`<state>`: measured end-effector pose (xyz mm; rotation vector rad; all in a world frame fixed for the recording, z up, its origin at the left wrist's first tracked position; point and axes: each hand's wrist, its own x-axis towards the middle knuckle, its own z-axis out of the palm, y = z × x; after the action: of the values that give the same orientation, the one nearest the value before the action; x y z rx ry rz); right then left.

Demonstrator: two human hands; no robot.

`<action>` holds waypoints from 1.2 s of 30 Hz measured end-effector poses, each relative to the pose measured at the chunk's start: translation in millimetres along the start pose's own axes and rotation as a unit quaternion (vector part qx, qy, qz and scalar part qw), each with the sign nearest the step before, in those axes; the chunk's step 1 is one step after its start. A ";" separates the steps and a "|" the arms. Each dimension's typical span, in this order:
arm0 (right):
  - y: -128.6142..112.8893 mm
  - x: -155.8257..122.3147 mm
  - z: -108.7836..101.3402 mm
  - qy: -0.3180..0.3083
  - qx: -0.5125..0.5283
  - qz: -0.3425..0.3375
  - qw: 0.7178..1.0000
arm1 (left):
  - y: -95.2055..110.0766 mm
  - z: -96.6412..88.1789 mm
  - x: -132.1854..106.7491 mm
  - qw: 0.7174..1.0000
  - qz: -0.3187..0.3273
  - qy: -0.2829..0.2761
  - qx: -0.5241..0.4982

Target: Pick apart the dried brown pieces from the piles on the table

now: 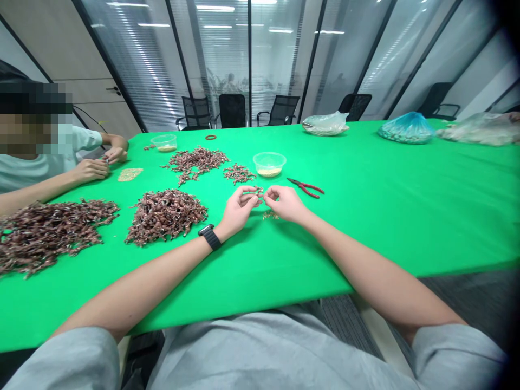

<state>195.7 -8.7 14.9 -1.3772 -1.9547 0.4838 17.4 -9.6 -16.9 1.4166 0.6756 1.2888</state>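
Note:
My left hand [239, 207], a black watch on its wrist, and my right hand [284, 202] meet over the green table [385, 216]. Both pinch a small brown twisted piece [259, 190] between their fingertips. A few tiny bits [270, 215] lie on the cloth just under my right hand. A heap of the same brown pieces [166, 214] lies to the left of my left hand. A clear bowl with pale grains [269, 164] and red-handled pliers [306, 187] sit just beyond my hands.
Another person sits at the left, hands [101, 162] working near a pale pile [130, 174] and a second bowl [164, 142]. More brown heaps [49, 233] [197, 161] spread across the table. Filled plastic bags [407, 128] lie at the far right; office chairs stand behind.

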 end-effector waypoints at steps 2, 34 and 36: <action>-0.6 -0.2 -0.6 0.006 -0.002 0.001 1.000 | -0.9 -0.2 0.1 1.000 -0.004 0.000 -0.001; -7.9 -7.4 2.4 0.114 0.073 -0.110 0.985 | -0.3 0.9 0.4 0.999 -0.037 0.005 -0.018; -7.9 -7.3 3.6 0.116 0.080 -0.110 0.984 | -0.4 0.9 0.3 0.999 -0.039 0.005 -0.018</action>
<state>189.4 -18.0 15.2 -1.0517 -1.8085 0.3512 18.5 -9.5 -17.0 1.3428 0.7042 1.2414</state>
